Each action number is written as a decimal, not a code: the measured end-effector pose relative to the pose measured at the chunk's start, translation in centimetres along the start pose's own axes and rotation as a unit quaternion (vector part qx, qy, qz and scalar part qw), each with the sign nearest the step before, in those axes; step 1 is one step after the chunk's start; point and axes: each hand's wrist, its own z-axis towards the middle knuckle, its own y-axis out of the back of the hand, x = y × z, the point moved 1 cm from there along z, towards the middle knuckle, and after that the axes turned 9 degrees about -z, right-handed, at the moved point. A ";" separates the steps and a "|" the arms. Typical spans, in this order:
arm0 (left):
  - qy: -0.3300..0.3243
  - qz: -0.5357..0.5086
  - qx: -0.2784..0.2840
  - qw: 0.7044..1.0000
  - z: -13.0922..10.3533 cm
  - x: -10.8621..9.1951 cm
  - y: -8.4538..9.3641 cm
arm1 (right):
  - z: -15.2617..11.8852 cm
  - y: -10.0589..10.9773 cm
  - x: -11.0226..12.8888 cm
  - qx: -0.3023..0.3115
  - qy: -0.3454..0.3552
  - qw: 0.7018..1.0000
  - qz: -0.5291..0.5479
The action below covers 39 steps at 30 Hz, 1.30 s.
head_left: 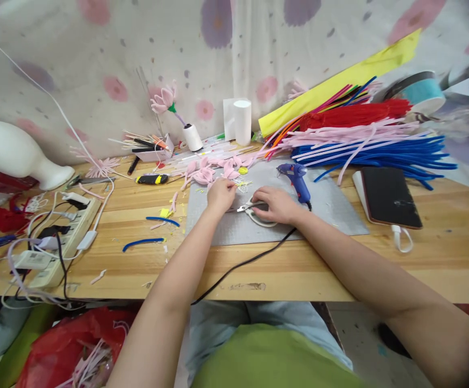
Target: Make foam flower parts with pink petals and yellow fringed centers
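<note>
White-handled scissors (242, 208) — crosswise, tips leftward, in right hand (275, 204)

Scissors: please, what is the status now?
Right hand on scissors, over grey mat. Left hand near pink petals; grip unclear. Glue gun close beside right hand, possibly in the way.

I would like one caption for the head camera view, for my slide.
Right hand at the scissors, left hand near pink fuzzy flowers, blue glue gun lying on a grey mat.

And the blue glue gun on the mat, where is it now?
In the head view, the glue gun lies right of centre on the grey mat, beyond the right hand.
</note>
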 end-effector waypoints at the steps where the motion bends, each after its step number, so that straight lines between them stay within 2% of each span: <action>1: -0.015 0.036 0.012 0.999 0.2 -0.2 -0.4 | 0.0 -0.2 0.0 -0.023 -0.008 1.000 0.016; 4: -0.062 0.104 0.048 0.991 0.6 -0.3 -1.3 | -0.1 -0.4 -0.2 -0.077 -0.039 0.995 0.052; 7: -0.104 0.131 0.086 0.982 0.6 0.1 -1.7 | 0.0 -0.4 -0.6 -0.101 -0.077 0.989 0.078; 9: -0.110 0.130 0.100 0.980 0.6 0.5 -1.7 | 0.1 -0.4 -0.8 -0.113 -0.095 0.985 0.094; 18: -0.076 -0.035 0.087 0.993 0.9 2.0 -0.2 | 0.3 -1.1 -1.4 -0.135 -0.188 0.962 0.147; 24: -0.057 -0.021 0.060 0.996 0.7 1.9 -0.8 | 0.6 -1.0 -1.1 -0.139 -0.202 0.959 0.141; 27: -0.053 -0.013 0.015 0.998 0.7 1.4 -0.7 | 0.8 -0.8 -1.0 -0.140 -0.213 0.955 0.154; 30: -0.023 -0.097 -0.092 0.991 0.9 1.2 0.9 | 1.1 -0.6 -1.2 -0.133 -0.221 0.949 0.183; 32: 0.039 -0.201 -0.191 0.960 1.0 1.4 2.8 | 1.5 -0.6 -1.4 -0.116 -0.221 0.944 0.217; 34: 0.129 -0.318 -0.281 0.896 0.9 1.9 4.7 | 2.0 -0.8 -1.5 -0.089 -0.216 0.937 0.261; 35: 0.163 -0.371 -0.299 0.864 0.7 2.1 5.4 | 2.2 -0.9 -1.6 -0.073 -0.213 0.933 0.280; 36: 0.177 -0.381 -0.308 0.854 0.5 2.3 6.0 | 2.5 -1.1 -1.6 -0.058 -0.211 0.931 0.292; 39: 0.213 -0.393 -0.259 0.856 -0.5 3.0 6.3 | 3.5 -1.6 -1.6 -0.041 -0.204 0.934 0.290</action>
